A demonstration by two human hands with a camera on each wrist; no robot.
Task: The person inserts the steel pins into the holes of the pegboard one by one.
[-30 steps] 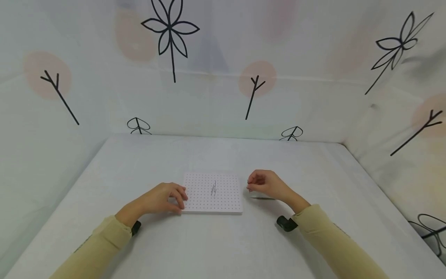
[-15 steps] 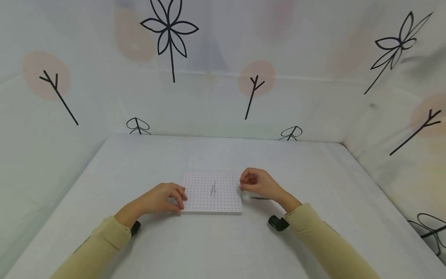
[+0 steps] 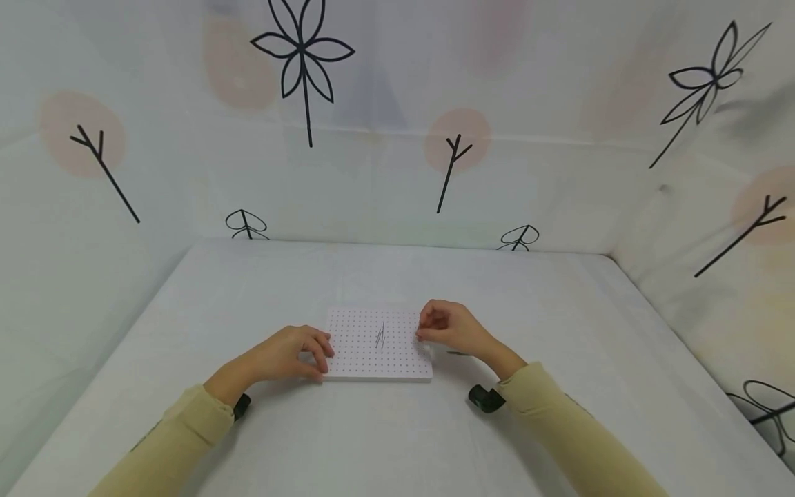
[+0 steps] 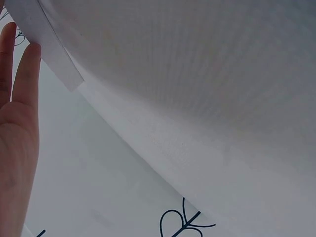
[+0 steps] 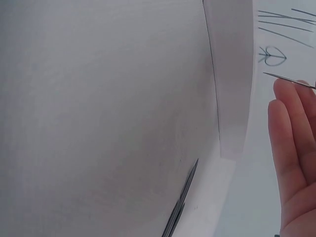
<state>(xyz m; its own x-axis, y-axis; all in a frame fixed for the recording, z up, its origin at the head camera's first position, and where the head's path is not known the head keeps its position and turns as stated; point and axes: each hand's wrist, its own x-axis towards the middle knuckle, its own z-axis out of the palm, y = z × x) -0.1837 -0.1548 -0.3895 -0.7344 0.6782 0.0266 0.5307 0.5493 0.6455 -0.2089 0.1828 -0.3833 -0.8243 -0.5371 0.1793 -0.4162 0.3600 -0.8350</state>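
Several upright needles [image 3: 383,331] stand near the middle of a white board [image 3: 354,362], itself a little below the centre of the frame; the left hand [image 3: 288,353], left of centre, rests loosely bent fingers against the board's left edge and seems to grip nothing; the right hand [image 3: 456,328], over the board's right edge, pinches a single needle [image 5: 290,80], whose tip shows at the upper right of the right wrist view; that needle is so thin that it could twist or slip out of the pinch; if its point met the board between the tiny holes, it could skid sideways; the left hand's touch looks light, so a sideways push might slide the board across the table [image 3: 373,442]; the knuckles could bend or knock the upright needles, or be pricked, if they swung too far left; the loose needles [image 5: 183,195], lying at the lower middle of that wrist view, could roll if the right wrist dropped.
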